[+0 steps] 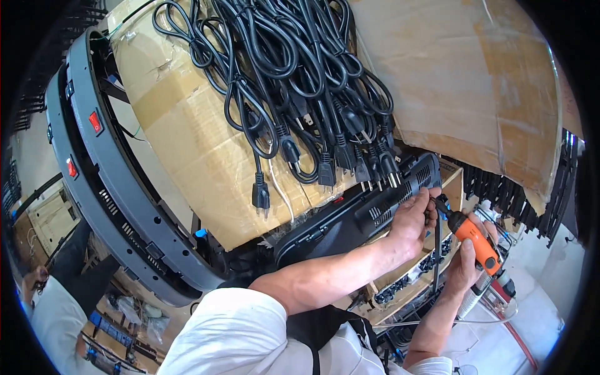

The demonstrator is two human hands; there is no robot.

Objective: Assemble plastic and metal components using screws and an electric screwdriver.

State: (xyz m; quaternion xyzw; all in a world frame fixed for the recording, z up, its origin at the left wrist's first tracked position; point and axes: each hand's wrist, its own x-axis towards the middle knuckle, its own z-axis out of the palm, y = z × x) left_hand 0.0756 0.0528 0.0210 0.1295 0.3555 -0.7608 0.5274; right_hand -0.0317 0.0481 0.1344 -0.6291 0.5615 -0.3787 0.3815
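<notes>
My right hand (464, 265) is wrapped round an orange and black electric screwdriver (477, 243), which is tilted with its black nose up and to the left. My left hand (412, 219) is closed, its fingertips pinched beside the screwdriver's tip. What the left fingers hold is too small and covered to make out. Just behind the left hand lies a long black plastic housing (340, 229) with slotted vents. Its right end is partly hidden by the hand.
Bundled black power cords (300, 75) with plugs lie on a cardboard box (187, 144). Another cardboard box (462, 81) stands at the far right. Curved grey panels (134, 169) with red switches stand on the left. Below my left forearm is a wooden tray (381, 294) of small black parts. Another person (56, 306) is at lower left.
</notes>
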